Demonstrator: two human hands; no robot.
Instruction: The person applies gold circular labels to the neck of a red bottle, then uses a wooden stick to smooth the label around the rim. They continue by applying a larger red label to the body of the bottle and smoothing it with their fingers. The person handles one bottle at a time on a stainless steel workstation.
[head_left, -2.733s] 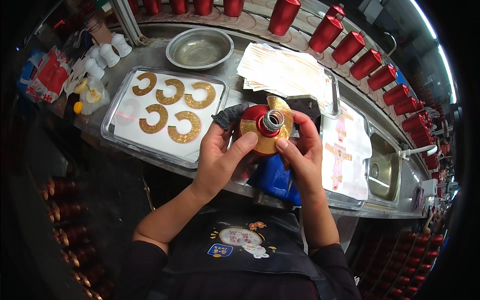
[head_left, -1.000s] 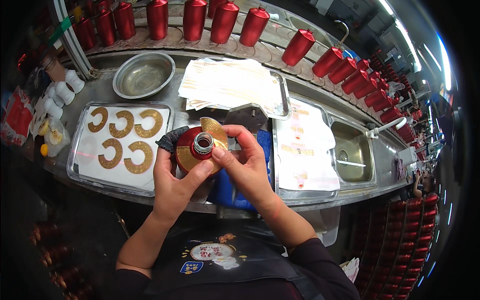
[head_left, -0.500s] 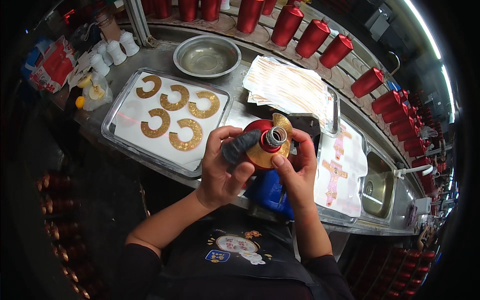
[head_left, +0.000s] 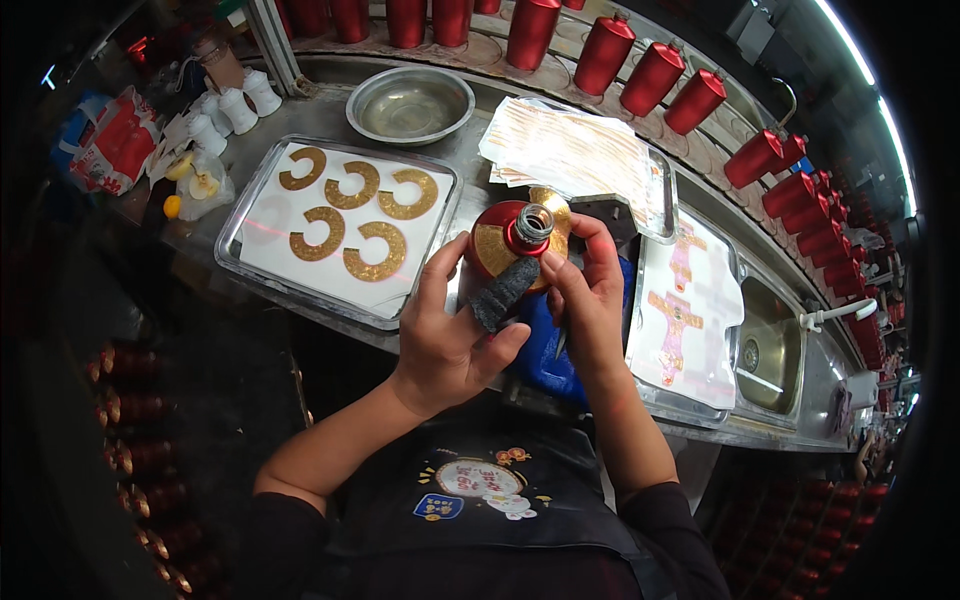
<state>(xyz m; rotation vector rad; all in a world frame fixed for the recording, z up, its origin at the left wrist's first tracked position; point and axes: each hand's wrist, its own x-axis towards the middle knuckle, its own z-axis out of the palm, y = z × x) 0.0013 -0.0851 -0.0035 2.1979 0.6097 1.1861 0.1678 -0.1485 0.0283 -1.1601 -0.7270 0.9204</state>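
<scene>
A red bottle with a bare threaded silver neck is between my hands, its mouth tilted up toward me. A gold C-shaped decal lies round its shoulder, and one end flares up beyond the neck. My left hand has a dark grey wrap on one finger, which presses on the shoulder in front of the neck. Another left finger rests along the bottle's left side; the thumb is apart from it. My right hand grips the right side, thumb on the decal. A thin pointed thing shows below that hand, its kind unclear.
Gold C-shaped decals lie on a white sheet in a metal tray at left. Behind are a metal bowl and stacked printed sheets. Cross-shaped pink-gold decals, a sink and a blue container are nearby. Red bottles line the conveyor.
My wrapped left finger has moved from the left of the neck to its front, over the decal. The bottle has turned and shifted slightly left and away. The whole view has shifted a little.
</scene>
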